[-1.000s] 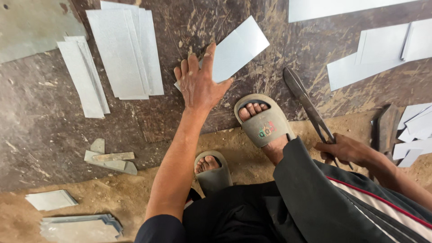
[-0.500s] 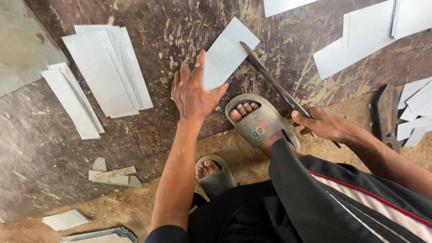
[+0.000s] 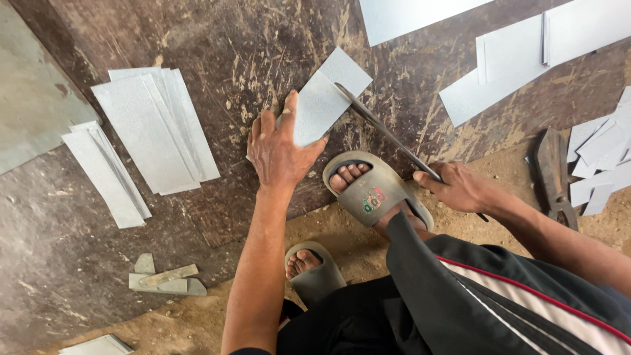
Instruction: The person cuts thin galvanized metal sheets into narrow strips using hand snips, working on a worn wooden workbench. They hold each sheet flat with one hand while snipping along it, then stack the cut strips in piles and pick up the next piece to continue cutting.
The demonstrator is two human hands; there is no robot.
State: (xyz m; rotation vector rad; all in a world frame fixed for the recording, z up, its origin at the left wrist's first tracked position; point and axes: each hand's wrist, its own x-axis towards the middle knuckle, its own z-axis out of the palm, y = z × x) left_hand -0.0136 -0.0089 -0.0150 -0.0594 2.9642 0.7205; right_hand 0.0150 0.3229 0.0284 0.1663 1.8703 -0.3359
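Observation:
My left hand (image 3: 279,151) presses flat on a grey metal sheet piece (image 3: 325,98) lying on a scarred dark board (image 3: 263,39). My right hand (image 3: 463,190) grips the handle of long metal shears (image 3: 384,131), whose tip lies across the sheet's right part near its middle. My foot in a grey sandal (image 3: 374,194) rests on the board's edge between the two hands.
Stacks of cut grey strips (image 3: 158,131) lie left on the board, with narrower ones (image 3: 105,171) beside them. Larger sheets (image 3: 519,72) are at upper right, more pieces (image 3: 601,158) at right. A dark tool (image 3: 552,174) lies on the dirt. Offcuts (image 3: 164,279) sit lower left.
My right hand has swung the shears leftward from the dirt onto the sheet. My left hand has stayed pressed on the sheet while the view moved closer.

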